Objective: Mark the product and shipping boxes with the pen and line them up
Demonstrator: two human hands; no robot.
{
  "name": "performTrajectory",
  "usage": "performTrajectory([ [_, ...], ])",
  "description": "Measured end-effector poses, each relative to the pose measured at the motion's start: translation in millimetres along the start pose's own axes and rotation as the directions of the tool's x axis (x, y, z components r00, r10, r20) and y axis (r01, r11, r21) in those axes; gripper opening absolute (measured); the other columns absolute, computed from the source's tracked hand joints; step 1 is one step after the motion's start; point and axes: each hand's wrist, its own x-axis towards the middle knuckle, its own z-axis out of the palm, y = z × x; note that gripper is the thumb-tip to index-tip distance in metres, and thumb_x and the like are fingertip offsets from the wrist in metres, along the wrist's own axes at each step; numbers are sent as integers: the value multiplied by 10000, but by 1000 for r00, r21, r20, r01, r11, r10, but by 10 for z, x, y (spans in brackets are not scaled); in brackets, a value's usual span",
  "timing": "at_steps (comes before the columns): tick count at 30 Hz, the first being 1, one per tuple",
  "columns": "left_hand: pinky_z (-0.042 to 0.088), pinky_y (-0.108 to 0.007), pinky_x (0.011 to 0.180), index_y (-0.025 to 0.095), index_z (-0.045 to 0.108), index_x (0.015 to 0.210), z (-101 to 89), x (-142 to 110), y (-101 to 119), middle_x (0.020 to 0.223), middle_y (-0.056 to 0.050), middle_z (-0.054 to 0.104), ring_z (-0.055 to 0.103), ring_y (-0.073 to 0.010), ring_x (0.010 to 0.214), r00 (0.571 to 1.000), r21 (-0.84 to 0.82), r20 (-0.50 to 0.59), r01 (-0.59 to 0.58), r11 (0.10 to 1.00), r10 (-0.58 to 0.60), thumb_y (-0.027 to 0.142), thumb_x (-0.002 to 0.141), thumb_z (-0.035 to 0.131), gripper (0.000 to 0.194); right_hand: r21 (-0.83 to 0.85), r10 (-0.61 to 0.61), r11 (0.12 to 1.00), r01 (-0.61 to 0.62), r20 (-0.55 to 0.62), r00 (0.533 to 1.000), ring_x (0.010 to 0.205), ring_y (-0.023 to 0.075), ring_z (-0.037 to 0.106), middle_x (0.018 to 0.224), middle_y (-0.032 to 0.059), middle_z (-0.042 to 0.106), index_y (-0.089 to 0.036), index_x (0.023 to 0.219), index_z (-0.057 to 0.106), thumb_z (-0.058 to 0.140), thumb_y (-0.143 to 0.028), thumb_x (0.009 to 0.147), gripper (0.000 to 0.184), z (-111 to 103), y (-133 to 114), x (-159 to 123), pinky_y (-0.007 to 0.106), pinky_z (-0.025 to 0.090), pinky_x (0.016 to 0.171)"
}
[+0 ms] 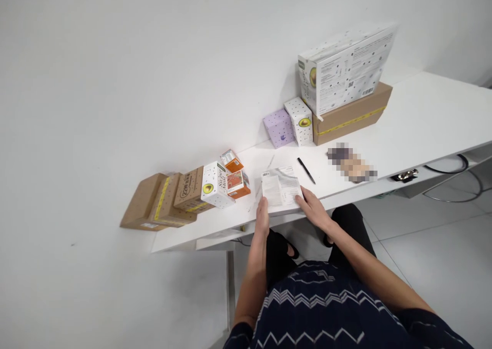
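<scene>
Between my two hands is a white printed box point(281, 189), its broad face covered in small text, with a barcode at one corner. My left hand point(262, 217) grips its lower left edge. At the lower right edge, my right hand point(314, 209) is closed around the side with the thumb on top. The fingers under the box are hidden. A black pen point(306, 170) lies on the white table point(430, 113), just beyond my right hand. Two small orange boxes, one nearer point(238, 184) and one farther point(231, 161), stand left of the held box.
Brown cartons point(140, 203) and a white avocado-print box point(216, 185) line the table's left end. Near the wall are a purple box point(279, 128), a small white box point(300, 122) and a large white box point(349, 69) on a brown carton point(351, 116). A blurred-out item point(350, 163) lies right of the pen.
</scene>
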Motion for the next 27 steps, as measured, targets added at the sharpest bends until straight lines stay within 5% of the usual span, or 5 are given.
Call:
performTrajectory([
  [4, 308, -377, 1135, 225, 557, 1264, -16, -116, -48, 1374, -60, 526, 432, -228, 1317, 998, -46, 27, -52, 998, 54, 485, 833, 589, 504, 84, -44, 996, 37, 86, 995, 1275, 251, 463, 1406, 64, 487, -290, 1390, 431, 444, -477, 912, 514, -105, 28, 26, 430, 396, 1040],
  [11, 326, -326, 1118, 237, 407, 1388, 28, -134, -37, 1429, -79, 459, 407, -220, 1335, 970, -56, -20, -244, 968, 244, 499, 839, 571, 630, 141, -216, 966, 215, -8, 976, 1393, 228, 301, 1501, 47, 356, -312, 1393, 433, 524, -420, 885, 528, -109, 7, 213, 450, 266, 1133],
  [20, 296, -347, 1123, 214, 287, 1443, 130, -78, -323, 1496, -121, 346, 351, -218, 1371, 978, 52, -7, -209, 977, 210, 528, 830, 556, 739, 104, -139, 983, 150, -110, 984, 1222, 248, 519, 1377, 81, 519, -245, 1376, 456, 499, -374, 873, 521, 31, 368, 313, 425, 423, 1017],
  [27, 342, -346, 1091, 209, 299, 1429, 112, -75, -301, 1379, -129, 488, 469, -207, 1280, 970, 44, 23, -244, 969, 243, 468, 841, 561, 694, 79, -140, 985, 155, -167, 976, 1119, 240, 587, 1288, 84, 592, -227, 1312, 517, 517, -290, 831, 485, 47, 364, 297, 400, 470, 959],
])
